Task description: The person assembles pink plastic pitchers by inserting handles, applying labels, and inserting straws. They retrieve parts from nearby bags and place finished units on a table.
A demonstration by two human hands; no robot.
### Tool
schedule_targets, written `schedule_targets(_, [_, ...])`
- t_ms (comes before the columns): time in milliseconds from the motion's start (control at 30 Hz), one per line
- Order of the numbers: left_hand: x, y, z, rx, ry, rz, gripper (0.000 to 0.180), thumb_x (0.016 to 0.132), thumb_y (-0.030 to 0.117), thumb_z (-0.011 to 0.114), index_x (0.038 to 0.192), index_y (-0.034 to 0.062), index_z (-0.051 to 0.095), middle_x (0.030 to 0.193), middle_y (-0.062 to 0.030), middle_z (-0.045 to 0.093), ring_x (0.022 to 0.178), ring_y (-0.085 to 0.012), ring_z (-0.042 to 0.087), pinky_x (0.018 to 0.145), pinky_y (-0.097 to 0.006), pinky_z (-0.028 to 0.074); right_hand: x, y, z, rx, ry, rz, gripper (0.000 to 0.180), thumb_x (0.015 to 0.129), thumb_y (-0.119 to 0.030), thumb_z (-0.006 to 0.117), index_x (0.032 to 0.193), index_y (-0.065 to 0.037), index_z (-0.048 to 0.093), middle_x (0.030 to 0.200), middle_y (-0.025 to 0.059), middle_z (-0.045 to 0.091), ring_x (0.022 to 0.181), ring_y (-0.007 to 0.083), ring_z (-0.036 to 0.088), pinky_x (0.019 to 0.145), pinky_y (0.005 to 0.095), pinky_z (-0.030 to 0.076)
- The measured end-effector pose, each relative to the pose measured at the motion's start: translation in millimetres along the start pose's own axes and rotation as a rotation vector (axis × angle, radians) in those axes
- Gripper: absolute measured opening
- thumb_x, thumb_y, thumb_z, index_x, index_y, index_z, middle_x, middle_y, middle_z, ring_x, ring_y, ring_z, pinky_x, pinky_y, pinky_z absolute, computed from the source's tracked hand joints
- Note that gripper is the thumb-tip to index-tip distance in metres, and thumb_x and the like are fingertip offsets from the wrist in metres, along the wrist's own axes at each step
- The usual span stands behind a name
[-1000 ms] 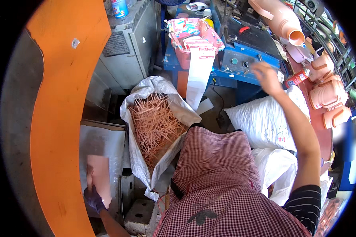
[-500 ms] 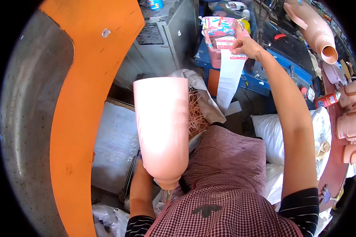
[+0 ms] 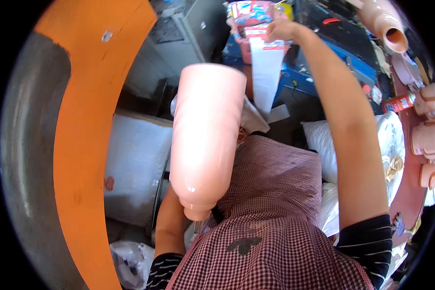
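Right hand (image 3: 281, 30) pinches the white label strip (image 3: 267, 72) up top; pink bottle (image 3: 205, 140) hangs neck-down, left hand hidden, grip unclear.

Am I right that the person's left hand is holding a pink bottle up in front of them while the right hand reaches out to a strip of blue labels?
Not quite: the head view shows the strip is white, not blue. The rest stands: the pink bottle is held up on the left side, its neck toward the person, though it hides the left hand itself, and the right hand reaches out to the strip's top.
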State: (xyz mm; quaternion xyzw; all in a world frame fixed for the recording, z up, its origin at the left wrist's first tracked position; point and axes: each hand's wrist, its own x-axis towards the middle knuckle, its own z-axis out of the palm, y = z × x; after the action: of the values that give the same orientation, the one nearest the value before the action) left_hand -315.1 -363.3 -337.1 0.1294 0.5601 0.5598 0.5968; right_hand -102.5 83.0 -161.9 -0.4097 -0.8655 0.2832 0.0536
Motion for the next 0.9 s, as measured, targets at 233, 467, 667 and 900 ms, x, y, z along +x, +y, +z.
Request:
schedule_targets(233, [-46.4, 86.2, 5.2, 0.538, -0.011, 0.188, 0.028, 0.089, 0.020, 0.065, 0.105, -0.0029, 0.066, 0.079, -0.0064, 0.069, 0.069, -0.0132, 0.065, 0.065, -0.027, 0.053, 5.3, -16.4, -0.2, 0.044, -0.064, 0.106, 0.030, 0.071, -0.014, 0.081, 0.100, -0.006, 0.076, 0.100, 0.0096, 0.072, 0.100, 0.0215, 0.063, 0.089, 0.0351, 0.047])
schedule_targets(467, [-69.8, 73.0, 112.1, 1.503, -0.289, 0.954, 0.041, 0.073, 0.031, 0.079, 0.107, 0.0104, 0.069, 0.081, -0.0104, 0.068, 0.074, -0.0278, 0.067, 0.069, -0.038, 0.054, 36.6, 0.1, -5.5, 0.161, -0.279, 0.333, 0.026, 0.070, -0.005, 0.081, 0.095, -0.004, 0.074, 0.092, 0.0067, 0.071, 0.091, 0.0174, 0.063, 0.074, 0.0339, 0.049])
schedule_targets(667, [-69.8, 67.3, 122.0, 1.402, -0.192, 0.990, 0.043, 0.068, 0.029, 0.083, 0.103, 0.0089, 0.071, 0.076, -0.0120, 0.068, 0.066, -0.0272, 0.067, 0.060, -0.037, 0.053, -20.0, -11.1, 8.2, -0.059, 0.028, -0.193, 0.035, 0.072, -0.017, 0.080, 0.102, -0.003, 0.070, 0.093, 0.0090, 0.070, 0.095, 0.0241, 0.065, 0.087, 0.0355, 0.050])
schedule_targets(900, [-60.7, 63.7, 120.7, 1.370, -0.165, 0.878, 0.042, 0.073, 0.033, 0.079, 0.107, 0.0093, 0.070, 0.081, -0.0130, 0.070, 0.071, -0.0285, 0.069, 0.064, -0.037, 0.055, -63.3, 12.8, 46.7, -0.329, 0.596, -0.475, 0.026, 0.079, -0.010, 0.066, 0.104, -0.005, 0.067, 0.096, 0.0129, 0.068, 0.096, 0.0321, 0.063, 0.083, 0.0410, 0.051])
